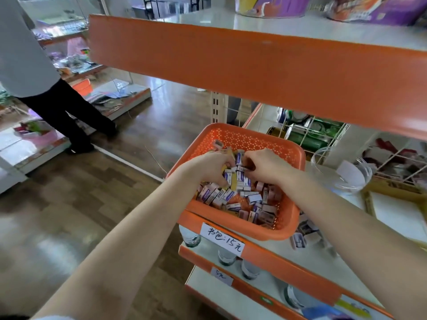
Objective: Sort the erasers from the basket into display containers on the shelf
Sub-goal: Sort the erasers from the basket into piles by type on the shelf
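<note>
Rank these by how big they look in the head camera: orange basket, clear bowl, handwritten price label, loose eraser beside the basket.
1. orange basket
2. clear bowl
3. handwritten price label, though it sits nearer the camera
4. loose eraser

Fingertips of the left hand (209,166) and right hand (265,166) are buried among the erasers (233,195) in the basket (298,158), hiding any grip, the erasers' print is too blurred to read, and the bystander (57,107) is cut off by the top edge.

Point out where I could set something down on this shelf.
Bare white shelf lies between the loose erasers and the orange front edge; the yellow-rimmed white tray looks empty. The orange perforated plastic basket is crowded.
</note>
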{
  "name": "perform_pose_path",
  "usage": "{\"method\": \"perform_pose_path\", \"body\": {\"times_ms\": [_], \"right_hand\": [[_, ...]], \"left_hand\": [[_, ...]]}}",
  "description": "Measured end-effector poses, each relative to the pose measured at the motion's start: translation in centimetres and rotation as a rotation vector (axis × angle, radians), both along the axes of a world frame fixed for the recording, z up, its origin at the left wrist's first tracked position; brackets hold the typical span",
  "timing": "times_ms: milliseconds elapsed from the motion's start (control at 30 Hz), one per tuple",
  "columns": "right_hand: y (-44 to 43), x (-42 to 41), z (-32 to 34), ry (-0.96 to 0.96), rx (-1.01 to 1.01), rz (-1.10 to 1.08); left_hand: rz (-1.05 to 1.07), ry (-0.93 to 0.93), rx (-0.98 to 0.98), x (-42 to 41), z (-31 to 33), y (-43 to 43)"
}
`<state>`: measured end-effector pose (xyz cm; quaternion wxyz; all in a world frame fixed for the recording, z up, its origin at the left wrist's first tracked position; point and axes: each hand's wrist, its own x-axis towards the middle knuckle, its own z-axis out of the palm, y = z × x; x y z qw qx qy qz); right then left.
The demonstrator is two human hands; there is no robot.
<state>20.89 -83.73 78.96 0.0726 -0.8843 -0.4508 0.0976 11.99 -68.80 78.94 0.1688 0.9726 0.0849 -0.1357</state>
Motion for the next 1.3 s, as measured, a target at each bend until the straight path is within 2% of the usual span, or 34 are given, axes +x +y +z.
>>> {"method": "perform_pose_path", "body": {"times_ms": [200,333,500,867,1100,1300], "right_hand": [[0.3,0.1,-0.4,-0.088,-0.114,0.013],[0.3,0.1,-0.3,-0.057,-0.132,0.002],[-0.2,-0.3,0.4,0.077,0.045,-0.019],[-0.5,0.1,0.5,0.193,0.246,-0.065],[-2.7,-0.3,2.6,0.105,0.424,-0.159],[-10.9,-0.2,5.3,0.039,0.553,-0.359]], "left_hand": [[-0.018,-0.022,-0.032,-0.2,0.0,-0.1],[-0.024,-0.096,-0.068,-0.4,-0.2,0.6],[0.002,-0.224,-0.054,-0.5,0.1,1.3],[0.027,-0.298,-0.137,-0.5,-0.1,1.2],[-0.033,-0.308,-0.136,0.0,3.0,-0.4],[-0.269,-0.326,-0.114,3.6,6.6,-7.1]]}}
